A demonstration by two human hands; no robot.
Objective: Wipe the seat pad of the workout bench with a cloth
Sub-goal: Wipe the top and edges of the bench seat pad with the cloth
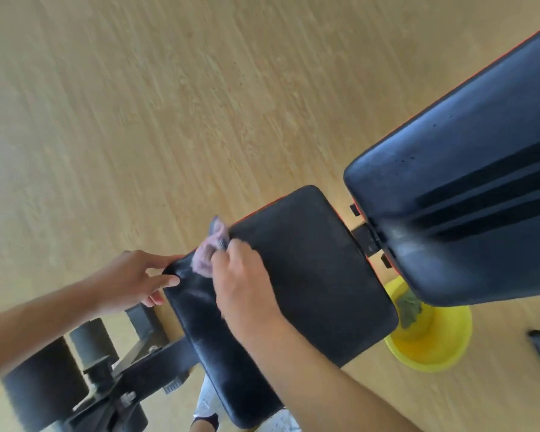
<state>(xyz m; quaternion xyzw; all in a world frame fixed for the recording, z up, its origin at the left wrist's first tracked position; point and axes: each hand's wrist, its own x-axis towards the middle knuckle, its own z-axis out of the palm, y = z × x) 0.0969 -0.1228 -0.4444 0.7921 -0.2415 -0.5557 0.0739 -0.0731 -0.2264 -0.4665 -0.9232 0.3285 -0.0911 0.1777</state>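
The black seat pad [309,275] of the workout bench lies in the middle of the view, with pale streaks on its near left part. My right hand [243,285] rests on the pad near its left edge and grips a bunched greyish-pink cloth [211,247], which pokes out beyond my fingers over the pad's far left edge. My left hand [134,279] holds the pad's left corner, thumb on top and fingers curled under the edge.
The bench's black back pad [468,194] rises at the right. A yellow basin [434,338] with a green rag [409,310] in it stands on the wooden floor [138,120] under the back pad. Black foam rollers [41,378] and the metal frame [131,378] sit at lower left.
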